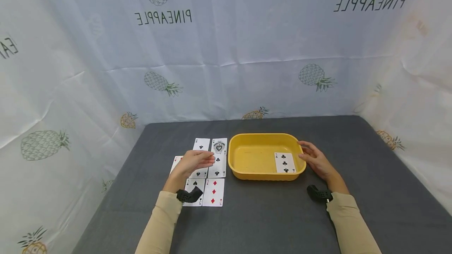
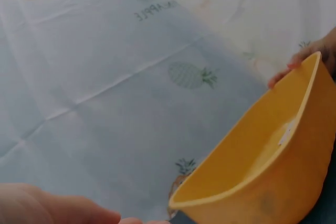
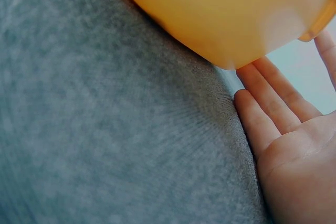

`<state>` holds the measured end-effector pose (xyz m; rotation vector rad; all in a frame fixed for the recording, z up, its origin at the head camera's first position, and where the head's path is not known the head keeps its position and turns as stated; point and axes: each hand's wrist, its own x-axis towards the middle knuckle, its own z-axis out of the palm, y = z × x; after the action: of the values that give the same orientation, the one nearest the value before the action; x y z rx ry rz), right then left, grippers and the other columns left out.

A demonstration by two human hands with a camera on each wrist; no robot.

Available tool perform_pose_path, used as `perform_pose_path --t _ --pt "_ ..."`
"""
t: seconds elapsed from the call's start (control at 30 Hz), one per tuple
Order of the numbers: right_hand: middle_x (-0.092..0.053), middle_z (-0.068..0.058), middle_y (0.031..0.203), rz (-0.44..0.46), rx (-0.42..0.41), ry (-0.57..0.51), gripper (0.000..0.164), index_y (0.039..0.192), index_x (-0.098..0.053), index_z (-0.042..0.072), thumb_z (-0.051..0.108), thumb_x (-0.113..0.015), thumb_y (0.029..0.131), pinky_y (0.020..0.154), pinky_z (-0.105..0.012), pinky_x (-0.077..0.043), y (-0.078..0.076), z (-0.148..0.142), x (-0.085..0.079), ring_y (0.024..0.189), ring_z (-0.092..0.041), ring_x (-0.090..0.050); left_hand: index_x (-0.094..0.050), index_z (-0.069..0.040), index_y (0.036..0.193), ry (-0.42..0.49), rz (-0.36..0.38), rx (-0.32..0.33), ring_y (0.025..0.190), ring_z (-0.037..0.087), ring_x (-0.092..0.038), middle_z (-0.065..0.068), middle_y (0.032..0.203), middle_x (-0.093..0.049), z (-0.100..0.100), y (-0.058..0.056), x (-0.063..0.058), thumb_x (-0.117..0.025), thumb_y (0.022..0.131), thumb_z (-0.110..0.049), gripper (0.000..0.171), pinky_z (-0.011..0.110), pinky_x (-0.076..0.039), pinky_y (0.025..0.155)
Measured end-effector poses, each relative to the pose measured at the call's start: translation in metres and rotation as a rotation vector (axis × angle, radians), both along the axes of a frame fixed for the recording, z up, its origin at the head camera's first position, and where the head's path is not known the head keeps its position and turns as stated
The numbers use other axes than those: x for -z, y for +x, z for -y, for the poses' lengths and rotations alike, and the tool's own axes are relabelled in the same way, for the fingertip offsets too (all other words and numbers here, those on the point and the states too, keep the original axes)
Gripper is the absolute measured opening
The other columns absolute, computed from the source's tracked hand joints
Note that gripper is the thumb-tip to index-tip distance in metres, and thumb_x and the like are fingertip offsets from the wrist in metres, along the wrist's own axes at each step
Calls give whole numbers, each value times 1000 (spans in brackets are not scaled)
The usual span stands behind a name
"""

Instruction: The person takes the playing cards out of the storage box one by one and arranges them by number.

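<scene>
A yellow tray [image 1: 259,176] stands right of the table's middle, with a three of clubs [image 1: 281,163] lying inside at its right end. At the tray's right rim, my right hand [image 1: 318,164] touches it; in the right wrist view its fairly straight fingers [image 3: 268,95] meet the outer wall. My left hand [image 1: 193,163] hovers left of the tray, apart from it, fingers extended and nothing visible in them. Beneath that hand lie several playing cards, including a three of diamonds [image 1: 213,199] and an ace of clubs [image 1: 202,143]; the hand and wrist partly hide some.
A dark grey cloth [image 1: 261,218] covers the table. White pineapple-print curtains [image 1: 226,50] rise along the table's back and sides. Black wrist cameras [image 1: 190,195] sit on both wrists. The tray's left side stands close to the nearest cards.
</scene>
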<state>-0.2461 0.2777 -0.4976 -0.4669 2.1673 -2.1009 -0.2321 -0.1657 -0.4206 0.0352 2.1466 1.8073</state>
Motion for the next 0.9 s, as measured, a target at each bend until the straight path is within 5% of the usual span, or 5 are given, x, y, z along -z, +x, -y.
perform_pose_path --t 0.23,0.5,0.9 --pt "-56 18 121 -15 -22 -17 42 137 -41 16 5 -51 98 86 -11 -52 0 -1 3 106 5 -59 -56 10 126 29 -2 65 97 21 -73 25 115 -68 -35 -6 -4 -54 98 -15 38 39 -55 95" --pt "-55 18 122 -10 -20 -11 42 138 -40 15 5 -51 98 86 -11 -52 0 -1 3 107 5 -58 -55 12 127 86 18 135 89 12 -73 25 115 -69 -78 -10 -8 -55 97 -11 38 29 -59 87" --pt "-56 17 122 -16 -32 -35 42 137 -41 15 4 -50 98 86 -11 -52 0 -2 1 107 4 -59 -54 12 129 177 113 204 111 32 -68 30 126 -61 -137 -17 -2 -53 98 -10 38 48 -47 104"
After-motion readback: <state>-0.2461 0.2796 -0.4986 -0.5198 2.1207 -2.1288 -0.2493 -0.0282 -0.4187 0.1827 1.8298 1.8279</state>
